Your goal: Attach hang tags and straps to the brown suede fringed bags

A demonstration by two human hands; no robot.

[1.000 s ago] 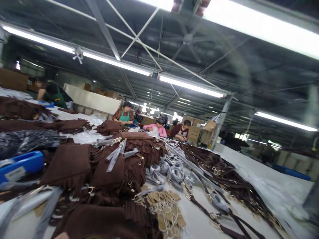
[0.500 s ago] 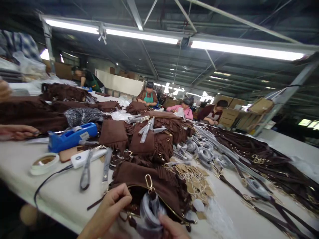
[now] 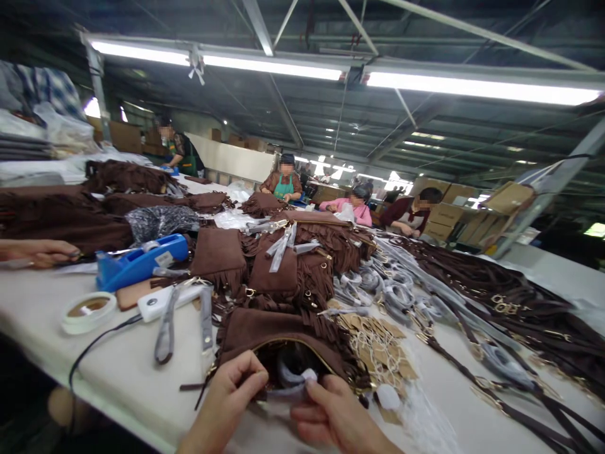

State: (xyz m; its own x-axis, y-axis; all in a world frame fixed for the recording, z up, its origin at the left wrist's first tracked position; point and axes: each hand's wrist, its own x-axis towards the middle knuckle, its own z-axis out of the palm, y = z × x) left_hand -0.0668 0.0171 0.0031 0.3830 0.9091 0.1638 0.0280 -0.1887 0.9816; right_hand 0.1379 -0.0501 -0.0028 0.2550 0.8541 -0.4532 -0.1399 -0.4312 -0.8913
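Note:
A brown fringed bag (image 3: 278, 325) lies at the table's front, its gold zipper open. Inside its mouth sits a coiled strap (image 3: 293, 372) in clear grey wrap. My left hand (image 3: 236, 384) is closed on the left edge of the bag's opening, thumb against curled fingers. My right hand (image 3: 331, 407) is at the right of the opening, its thumb and fingers closed on the wrapped strap. Small brown fringed bags (image 3: 220, 252) are piled just behind.
Left are a blue tape dispenser (image 3: 142, 261), a tape roll (image 3: 89, 313), a white device (image 3: 163, 302) with a cable and another person's hand (image 3: 47, 253). Right lie tags (image 3: 382, 347), wrapped straps (image 3: 399, 293) and dark straps (image 3: 496, 290). Several people work behind.
The coiled strap has gone from above the bag's opening down into it, its gold clasp now out of sight. My right hand has moved up to the opening. A far person at left is more upright.

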